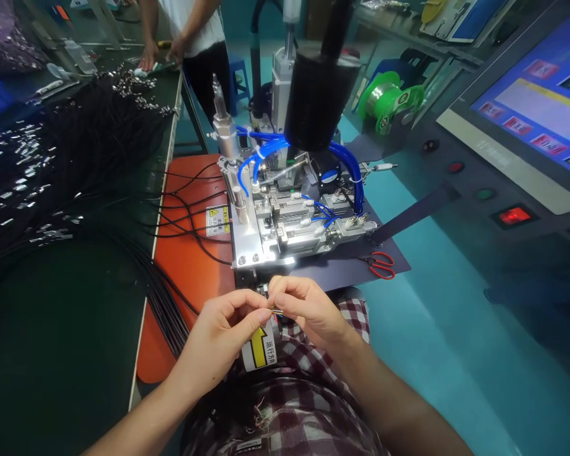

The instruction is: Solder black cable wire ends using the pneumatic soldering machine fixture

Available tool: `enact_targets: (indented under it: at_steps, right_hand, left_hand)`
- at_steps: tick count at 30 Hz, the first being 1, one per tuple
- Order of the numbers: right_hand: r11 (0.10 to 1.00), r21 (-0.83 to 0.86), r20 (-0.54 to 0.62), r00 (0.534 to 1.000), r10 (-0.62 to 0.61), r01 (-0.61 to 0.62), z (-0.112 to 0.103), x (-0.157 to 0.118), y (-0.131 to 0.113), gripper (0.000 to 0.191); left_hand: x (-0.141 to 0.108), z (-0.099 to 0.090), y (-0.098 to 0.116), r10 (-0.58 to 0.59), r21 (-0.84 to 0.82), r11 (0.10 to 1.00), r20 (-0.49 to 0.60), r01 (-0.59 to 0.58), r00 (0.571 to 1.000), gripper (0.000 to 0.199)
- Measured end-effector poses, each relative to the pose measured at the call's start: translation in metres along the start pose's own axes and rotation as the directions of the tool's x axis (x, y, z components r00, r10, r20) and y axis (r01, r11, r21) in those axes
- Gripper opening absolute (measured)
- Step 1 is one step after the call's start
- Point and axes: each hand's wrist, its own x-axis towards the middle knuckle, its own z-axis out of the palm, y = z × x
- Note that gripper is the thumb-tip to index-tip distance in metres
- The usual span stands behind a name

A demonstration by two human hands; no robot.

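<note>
Close together in front of the machine, my left hand (232,323) and my right hand (306,307) pinch thin coloured wires (276,311) between thumbs and fingertips. The wires show only as a short stretch between the two hands. A black cable (187,303) runs in from the left toward my left hand. Just beyond my fingers stands a metal machine (294,218) with blue air tubes (358,183). Below my hands is a white label with a yellow arrow (258,351). Small wire scraps (262,415) lie on my checked clothing.
A bundle of black cables (164,297) crosses the orange mat (152,364) on the left. Red-handled scissors (382,265) lie right of the machine. A green solder spool (387,101) and a control screen (541,101) stand farther right. Another person (194,31) works at the far table.
</note>
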Motion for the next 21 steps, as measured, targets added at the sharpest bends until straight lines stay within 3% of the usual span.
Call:
enact_targets:
  at_steps: [8, 13, 16, 21]
  right_hand:
    - [0.996, 0.080, -0.074, 0.997, 0.030, -0.024, 0.004, -0.001, 0.007, 0.023]
    - [0.986, 0.166, -0.175, 0.984, 0.012, 0.018, 0.003, -0.003, 0.008, 0.027]
    - [0.993, 0.109, -0.258, 0.966, -0.017, 0.046, 0.000, -0.009, 0.011, 0.025]
    - [0.992, -0.087, -0.233, 0.966, -0.107, 0.089, 0.002, -0.021, 0.017, 0.014]
  left_hand:
    - [0.001, 0.001, 0.004, 0.017, 0.005, 1.000, 0.027, -0.017, 0.999, 0.017]
    - [0.000, 0.000, 0.001, -0.044, -0.017, 0.999, 0.015, 0.045, 0.999, 0.020]
    - [0.001, 0.000, 0.001, -0.078, -0.046, 0.996, 0.000, 0.078, 0.997, 0.021]
    - [0.003, 0.003, 0.001, -0.094, -0.118, 0.989, -0.033, 0.090, 0.995, 0.019]
